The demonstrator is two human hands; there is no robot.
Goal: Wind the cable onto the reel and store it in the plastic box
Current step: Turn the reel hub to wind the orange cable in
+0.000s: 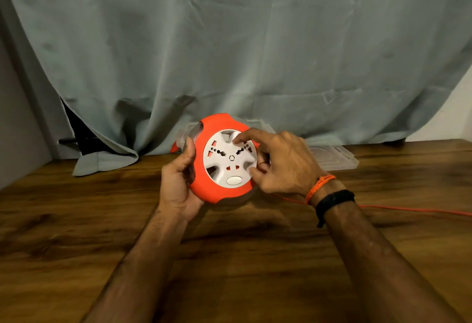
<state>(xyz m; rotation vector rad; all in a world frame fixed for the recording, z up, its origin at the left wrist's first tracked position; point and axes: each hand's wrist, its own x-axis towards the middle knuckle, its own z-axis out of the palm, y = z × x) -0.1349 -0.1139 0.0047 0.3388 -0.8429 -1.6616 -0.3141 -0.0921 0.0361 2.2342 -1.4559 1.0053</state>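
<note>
I had the reel (222, 159) held above the table (76, 220), my left hand (178, 182) gripping its orange rim, my right hand (281, 167) with a fingertip in the white hub. The cable (408, 209) trailed rightward across open wood; the plastic box (334, 156) lay just behind, nearer my right.

The orange reel (217, 190) with a white socket face is held upright above the table's (76, 220) far middle. Its thin orange cable (408, 209) trails toward the right edge. The clear plastic box (334, 156) lies by the far edge, right of the reel.
</note>
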